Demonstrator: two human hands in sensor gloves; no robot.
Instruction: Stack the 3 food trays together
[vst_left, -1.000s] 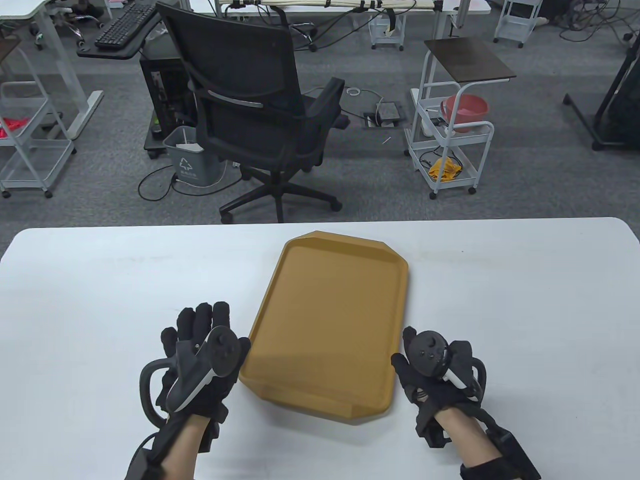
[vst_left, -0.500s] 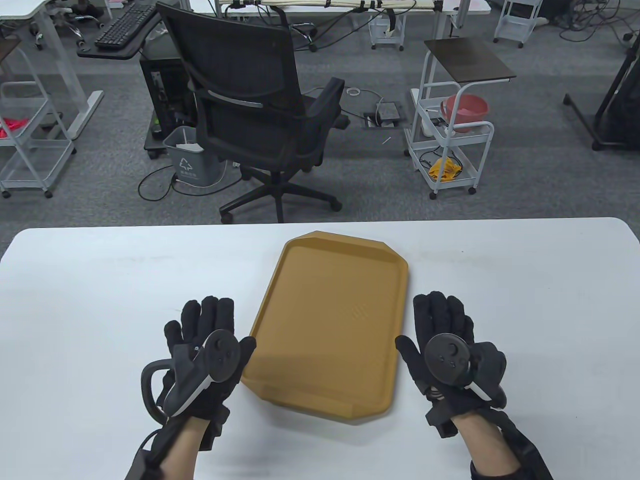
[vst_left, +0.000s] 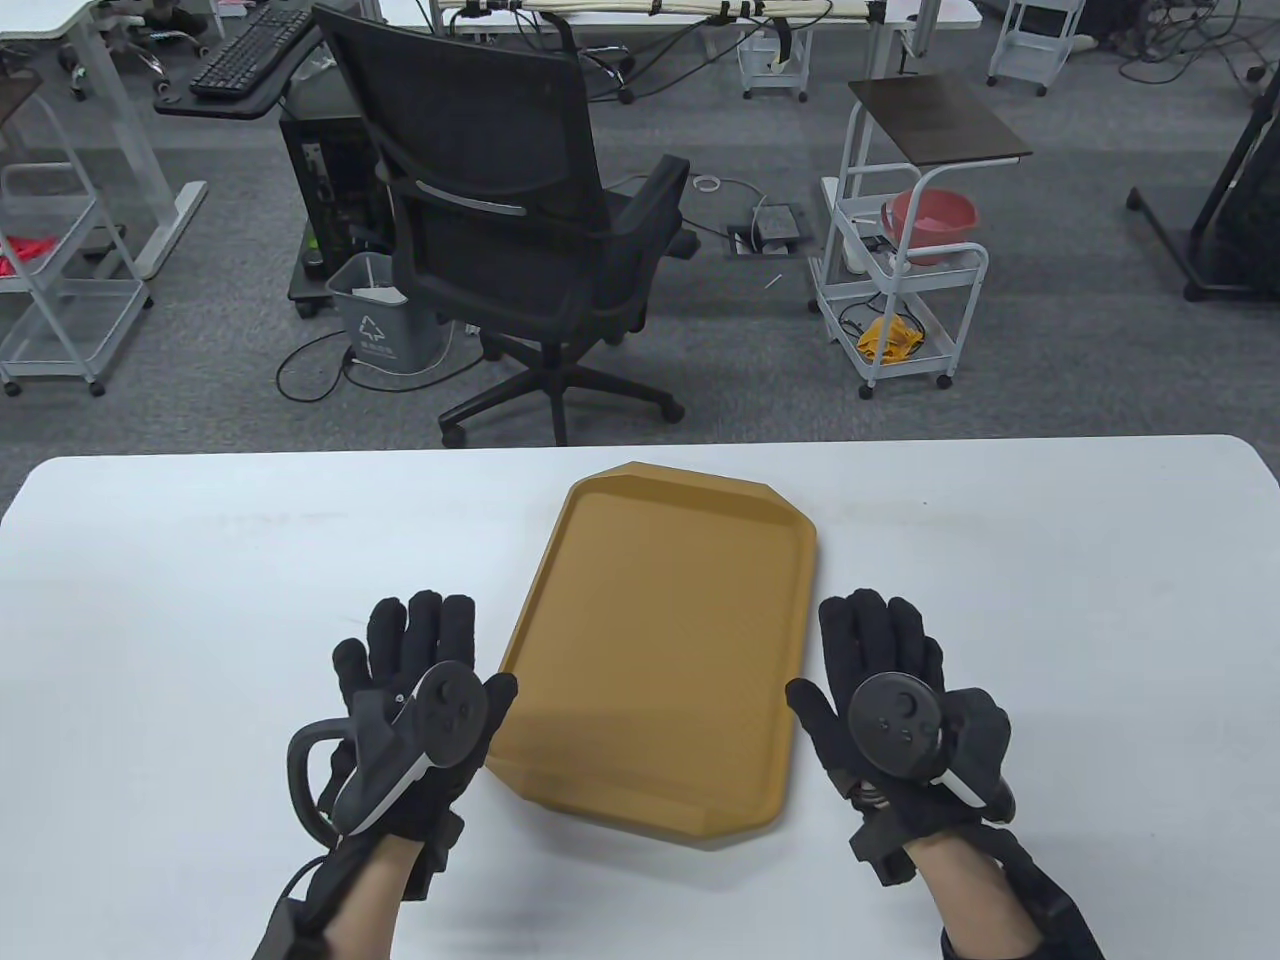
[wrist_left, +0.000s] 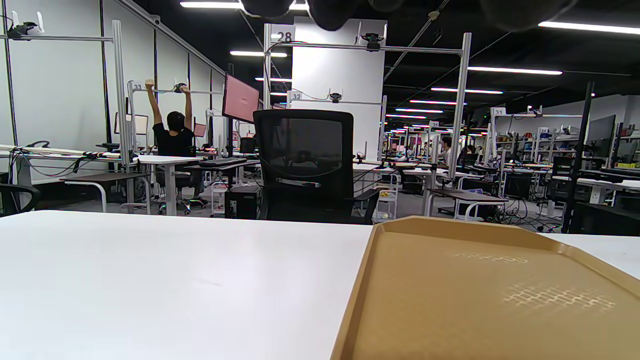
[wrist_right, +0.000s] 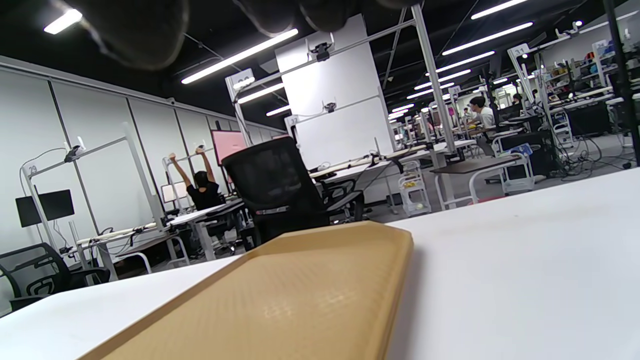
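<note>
A tan food tray stack (vst_left: 660, 650) lies on the white table (vst_left: 200, 560), long side running away from me; only the top tray shows clearly. It also shows in the left wrist view (wrist_left: 480, 295) and the right wrist view (wrist_right: 280, 305). My left hand (vst_left: 420, 680) rests flat on the table just left of the stack's near end, fingers spread, holding nothing. My right hand (vst_left: 890, 670) rests flat just right of the stack's near end, fingers extended, holding nothing. Neither hand touches the tray, though the left thumb is very near its edge.
A black office chair (vst_left: 510, 220) stands beyond the table's far edge. A white cart (vst_left: 900, 290) with a red bucket stands on the floor to the right. A grey bin (vst_left: 375, 320) stands beside the chair.
My right hand has opened from a curled pose and laid its fingers flat beside the tray. My left hand has edged slightly forward. The tray has not moved.
</note>
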